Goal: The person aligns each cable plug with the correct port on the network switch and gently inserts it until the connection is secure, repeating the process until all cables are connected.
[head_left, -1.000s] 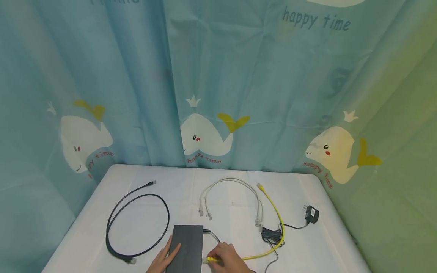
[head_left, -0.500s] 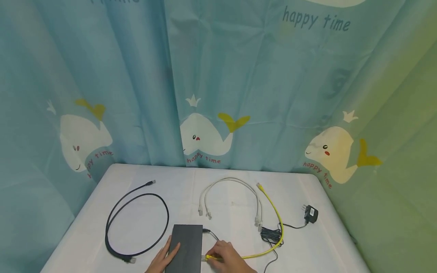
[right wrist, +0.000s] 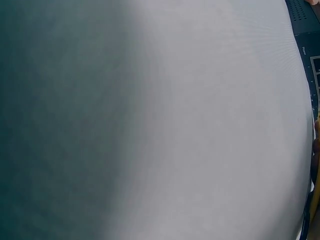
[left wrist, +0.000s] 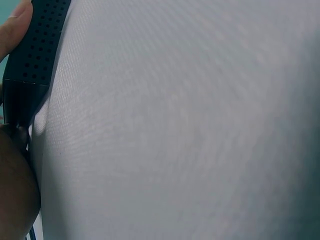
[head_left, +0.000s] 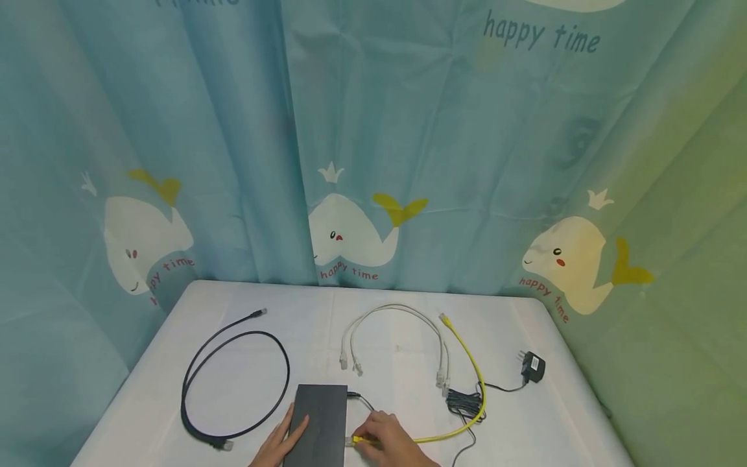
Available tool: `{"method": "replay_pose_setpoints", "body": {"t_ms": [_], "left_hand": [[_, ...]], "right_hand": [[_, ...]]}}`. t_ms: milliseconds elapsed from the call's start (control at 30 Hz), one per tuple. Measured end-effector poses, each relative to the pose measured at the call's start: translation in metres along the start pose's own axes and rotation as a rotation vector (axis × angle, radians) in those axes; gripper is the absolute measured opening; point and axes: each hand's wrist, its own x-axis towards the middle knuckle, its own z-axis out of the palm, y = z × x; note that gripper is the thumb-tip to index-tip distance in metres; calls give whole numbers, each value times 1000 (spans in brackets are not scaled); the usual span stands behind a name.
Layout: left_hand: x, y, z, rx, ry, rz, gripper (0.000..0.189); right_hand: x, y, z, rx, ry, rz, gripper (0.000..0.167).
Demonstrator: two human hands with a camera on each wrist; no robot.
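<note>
A dark grey network switch (head_left: 318,421) lies flat at the table's front edge, cut off by the frame's bottom. My left hand (head_left: 280,441) rests on its left side with straight fingers spread over the edge. My right hand (head_left: 388,441) pinches the yellow network cable (head_left: 440,438) just behind its plug. That clear plug (head_left: 349,442) is at the switch's right side; I cannot tell whether it is inside a port. In the right wrist view, part of the switch's port face (right wrist: 307,60) shows at the right edge. Vent holes mark the switch (left wrist: 42,45) in the left wrist view.
A looped black network cable (head_left: 287,363) lies left. Two light grey cables (head_left: 397,307) curve behind the switch. To the right are a bundled black cord (head_left: 463,403) and a power adapter (head_left: 533,367). A thin power lead (head_left: 363,398) joins the switch's right side.
The right hand and the pinched yellow plug have shifted very slightly towards the back of the table. The left hand and the switch stay in place.
</note>
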Motion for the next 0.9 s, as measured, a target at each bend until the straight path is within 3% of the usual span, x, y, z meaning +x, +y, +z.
{"method": "replay_pose_setpoints", "body": {"t_ms": [200,333,500,667,733,900], "left_hand": [[-1,-5,4,17,-5,38,63],[0,-4,2,52,-5,45,65],[0,-2,0,67,-3,36,66],[-3,-2,5,86,33,37,65],[-3,-1,5,105,16,26,67],[7,5,-4,64,-134,-72,80]], "right_hand": [[-3,0,1,18,-31,10,11],[-3,-2,1,6,-54,-38,12],[-3,-2,4,-45,-18,-108,11],[-6,-3,6,-60,18,-118,12],[-6,-4,5,-62,21,-102,11],[-5,-6,4,-56,39,-75,10]]}}
